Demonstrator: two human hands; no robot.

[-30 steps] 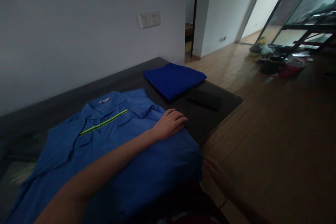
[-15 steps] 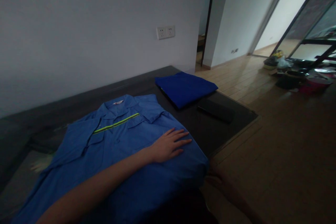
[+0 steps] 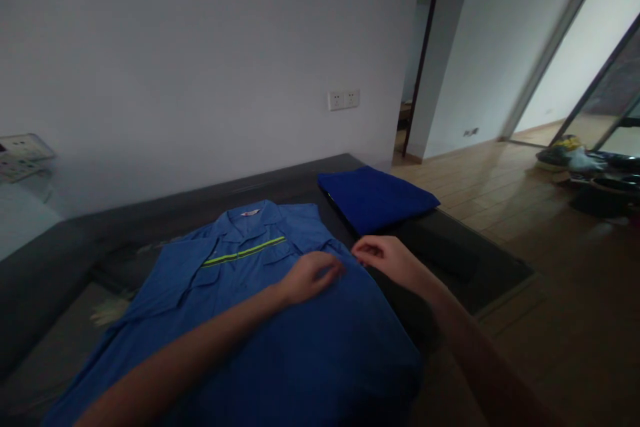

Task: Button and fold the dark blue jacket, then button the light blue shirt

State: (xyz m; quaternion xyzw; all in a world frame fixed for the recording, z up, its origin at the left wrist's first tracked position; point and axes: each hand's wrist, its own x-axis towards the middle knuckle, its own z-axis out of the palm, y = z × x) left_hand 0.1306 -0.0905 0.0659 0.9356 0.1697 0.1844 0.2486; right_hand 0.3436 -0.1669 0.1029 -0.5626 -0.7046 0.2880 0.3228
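A blue short-sleeved work shirt (image 3: 250,287) lies spread front side up, its collar toward the wall and a yellow-green stripe across the chest. My left hand (image 3: 311,277) rests over the right half of the shirt with its fingers curled together at the cloth. At the shirt's right edge, my right hand (image 3: 387,259) pinches the fabric between thumb and fingers. The two hands face each other a short way apart. The fingertips are dim, so how much cloth they hold is hidden.
The shirt lies on a dark table (image 3: 495,267). A folded dark-blue cloth (image 3: 377,200) lies behind my right hand. A pale glove-like item (image 3: 110,310) shows at the left. Wall sockets (image 3: 344,100) are behind the table; bags and basins (image 3: 580,163) stand on the floor at right.
My left hand has gone from flat and spread to curled fingers. My right hand has come up from below the table's near edge to the shirt's right side. The view has shifted left.
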